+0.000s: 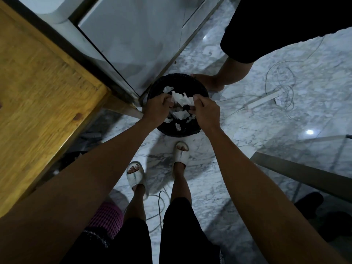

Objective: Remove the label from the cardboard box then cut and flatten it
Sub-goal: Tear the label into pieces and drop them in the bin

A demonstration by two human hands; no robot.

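Label paper [181,99], white and crumpled, is stretched between a person's two hands directly above a round black bin [202,88] on the floor. The left hand [158,107] has its fingers pinched shut on one end of the paper; the right hand [206,110] is closed on the other end, so each grip holds the same scrap. More torn white pieces already lie inside the bin. The cardboard box itself is nowhere in view, so its state cannot be told. Judging from the scraps, the label removal looks finished or nearly so and its remains are being thrown away, while cutting and flattening the box appear still to come. Around the bin spreads a polished grey-and-white marble floor [238,130], with white cables and a power strip [263,99] lying to the right. A wooden tabletop [38,82] fills the left edge, and a second person's bare foot [207,81] stands just behind the bin.
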